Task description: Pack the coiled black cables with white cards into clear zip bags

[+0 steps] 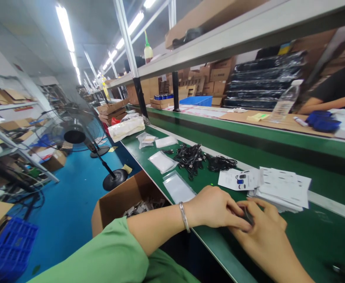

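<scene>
My left hand (215, 208), with a silver bracelet at the wrist, meets my right hand (262, 224) over the green bench. Both hands have their fingers closed together around a small dark thing (248, 216), mostly hidden, whose kind I cannot make out. Just beyond them lie a stack of printed white leaflets (287, 186) and a leaflet (240, 179) with pictures on it. Farther left are a heap of black cables (190, 157) and a smaller cable bundle (222, 163). Clear plastic bags (178, 188) lie near my left hand, beside a white packet (162, 162).
A cardboard box (110, 208) with small items stands below the bench's left edge. A floor fan (75, 135) is beyond it. Across the bench are a plastic bottle (286, 102) and another person's arm (325, 103). A shelf (219, 47) runs overhead.
</scene>
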The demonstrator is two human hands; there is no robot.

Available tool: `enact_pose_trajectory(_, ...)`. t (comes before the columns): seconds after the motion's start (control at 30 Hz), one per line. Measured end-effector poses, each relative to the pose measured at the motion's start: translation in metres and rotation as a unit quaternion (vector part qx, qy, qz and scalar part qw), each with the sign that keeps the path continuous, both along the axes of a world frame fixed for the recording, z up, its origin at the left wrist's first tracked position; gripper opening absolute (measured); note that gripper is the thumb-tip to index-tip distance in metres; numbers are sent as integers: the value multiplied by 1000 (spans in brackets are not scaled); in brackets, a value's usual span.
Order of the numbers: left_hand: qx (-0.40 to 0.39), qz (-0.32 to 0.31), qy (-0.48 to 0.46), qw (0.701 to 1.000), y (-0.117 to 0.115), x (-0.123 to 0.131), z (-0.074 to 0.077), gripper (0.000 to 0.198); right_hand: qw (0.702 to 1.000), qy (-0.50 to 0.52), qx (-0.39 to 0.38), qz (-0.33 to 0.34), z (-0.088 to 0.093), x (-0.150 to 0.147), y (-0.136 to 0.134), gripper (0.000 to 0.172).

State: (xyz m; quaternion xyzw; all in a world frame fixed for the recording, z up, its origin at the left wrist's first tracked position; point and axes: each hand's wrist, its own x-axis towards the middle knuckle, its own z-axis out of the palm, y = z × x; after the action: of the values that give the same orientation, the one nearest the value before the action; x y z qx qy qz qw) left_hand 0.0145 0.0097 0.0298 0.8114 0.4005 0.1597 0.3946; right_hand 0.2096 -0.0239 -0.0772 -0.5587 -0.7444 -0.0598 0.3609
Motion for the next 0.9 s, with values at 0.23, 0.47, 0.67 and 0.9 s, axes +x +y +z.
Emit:
enact_pose_trajectory(0.23,-7,27,-65,997,53,22,16,40,993,93,-57,-39,17,1,1,23)
enact_pose_trajectory(0.47,109,15,88,990,79,53,-13,89,987,142,-62,-47,41,-19,-6,23)
enact_pose_trajectory(0.67,109,35,65,991,76,38,-13,20,976,193,-94,-32,47,-23,-10,24)
enact_pose_trajectory(0.9,63,166,-65,982,56,15,8,23,903,389,-177,-48,34,-11,-5,40)
